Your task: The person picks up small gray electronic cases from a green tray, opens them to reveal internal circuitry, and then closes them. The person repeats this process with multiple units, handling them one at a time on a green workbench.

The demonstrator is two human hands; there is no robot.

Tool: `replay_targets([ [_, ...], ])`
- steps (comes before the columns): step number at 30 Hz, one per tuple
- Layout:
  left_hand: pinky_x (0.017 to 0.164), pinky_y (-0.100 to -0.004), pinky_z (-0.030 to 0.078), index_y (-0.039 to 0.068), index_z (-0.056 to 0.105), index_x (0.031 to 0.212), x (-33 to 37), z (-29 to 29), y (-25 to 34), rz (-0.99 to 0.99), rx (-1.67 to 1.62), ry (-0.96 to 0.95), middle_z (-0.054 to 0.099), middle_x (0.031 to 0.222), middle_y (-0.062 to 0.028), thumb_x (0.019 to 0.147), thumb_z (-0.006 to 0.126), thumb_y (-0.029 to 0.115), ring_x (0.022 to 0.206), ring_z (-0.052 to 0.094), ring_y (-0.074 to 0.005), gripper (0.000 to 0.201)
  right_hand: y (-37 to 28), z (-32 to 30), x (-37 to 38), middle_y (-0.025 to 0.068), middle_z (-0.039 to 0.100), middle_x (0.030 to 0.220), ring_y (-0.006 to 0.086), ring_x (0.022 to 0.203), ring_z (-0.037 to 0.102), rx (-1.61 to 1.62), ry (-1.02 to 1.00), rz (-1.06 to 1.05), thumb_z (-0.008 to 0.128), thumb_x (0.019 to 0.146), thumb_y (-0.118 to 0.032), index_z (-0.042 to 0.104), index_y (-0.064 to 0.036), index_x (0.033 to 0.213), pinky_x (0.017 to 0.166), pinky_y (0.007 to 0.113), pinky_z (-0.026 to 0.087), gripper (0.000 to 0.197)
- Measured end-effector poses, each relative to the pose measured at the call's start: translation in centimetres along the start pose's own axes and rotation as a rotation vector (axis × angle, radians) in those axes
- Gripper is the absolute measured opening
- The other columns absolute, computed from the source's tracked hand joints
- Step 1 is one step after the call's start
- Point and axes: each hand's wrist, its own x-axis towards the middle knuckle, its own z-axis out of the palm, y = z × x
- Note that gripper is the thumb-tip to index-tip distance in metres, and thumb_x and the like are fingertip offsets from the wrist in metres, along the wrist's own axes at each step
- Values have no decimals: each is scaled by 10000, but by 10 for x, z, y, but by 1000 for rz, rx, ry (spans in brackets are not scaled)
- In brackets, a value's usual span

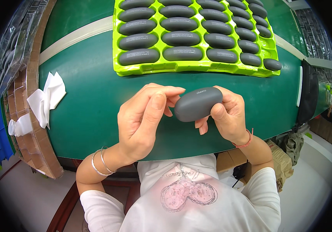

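Note:
A dark grey, rounded oval case (pixel 197 105) is held above the green table, tilted with its right end higher. My right hand (pixel 229 112) grips that right end between thumb and fingers. At the case's left end is my left hand (pixel 140 118), its fingers apart and pointing toward the case; whether a fingertip behind touches it I cannot tell. Beyond both hands lies a bright green tray (pixel 181 69) with rows of similar grey cases (pixel 139 57). One case (pixel 272 64) sits at the tray's near right corner, overlapping its edge.
A crumpled white cloth (pixel 48 98) lies on the green table (pixel 84 127) at the left. Beside it runs a cardboard box (pixel 38 143) with dividers and a small white bottle (pixel 21 125). Plastic-wrapped trays stand at far left. A black item (pixel 308 92) hangs at the right edge.

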Motion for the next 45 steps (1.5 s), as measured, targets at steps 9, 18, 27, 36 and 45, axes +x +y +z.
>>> replay_targets([
  [9, 659, -266, 508, -39, 635, 1095, 2, 2, 1, -7, 29, -19, 629, 932, -107, 968, 521, 122, 805, 600, -151, 234, -1, 2, 0, 128, 657, 789, 134, 601, 632, 40, -6, 50, 591, 952, -203, 552, 68, 1134, 533, 239, 516, 329],
  [18, 710, -235, 483, -55, 595, 1183, 2, -1, 6, -119, 30, -84, 592, 958, -87, 964, 558, 182, 824, 580, -130, 325, -6, 6, -2, 123, 649, 916, 136, 730, 643, 12, -44, -12, 597, 922, -43, 495, 67, 1189, 612, 255, 555, 305],
  [27, 718, -269, 499, -61, 613, 1147, 2, 4, 4, -86, -13, 44, 630, 911, -105, 959, 558, 165, 781, 604, -154, 299, -6, 4, -2, 126, 642, 861, 139, 684, 635, 115, -29, 73, 578, 942, -91, 500, 53, 1167, 590, 253, 538, 278],
  [36, 732, -307, 535, -58, 638, 1094, 9, -11, -4, 66, -51, -117, 643, 1011, -156, 864, 688, 130, 851, 625, -188, 301, -3, -3, 2, 145, 637, 874, 152, 698, 645, 222, -148, 58, 583, 930, -64, 485, 31, 1229, 607, 265, 542, 329],
  [45, 693, -302, 543, 61, 674, 1068, 8, -9, 6, 500, 361, -137, 589, 1065, -176, 681, 838, 203, 909, 596, -240, 444, -3, -4, 2, 167, 588, 1208, 267, 983, 649, -181, -206, -478, 615, 811, 147, 546, 16, 1222, 813, 339, 557, 437],
])
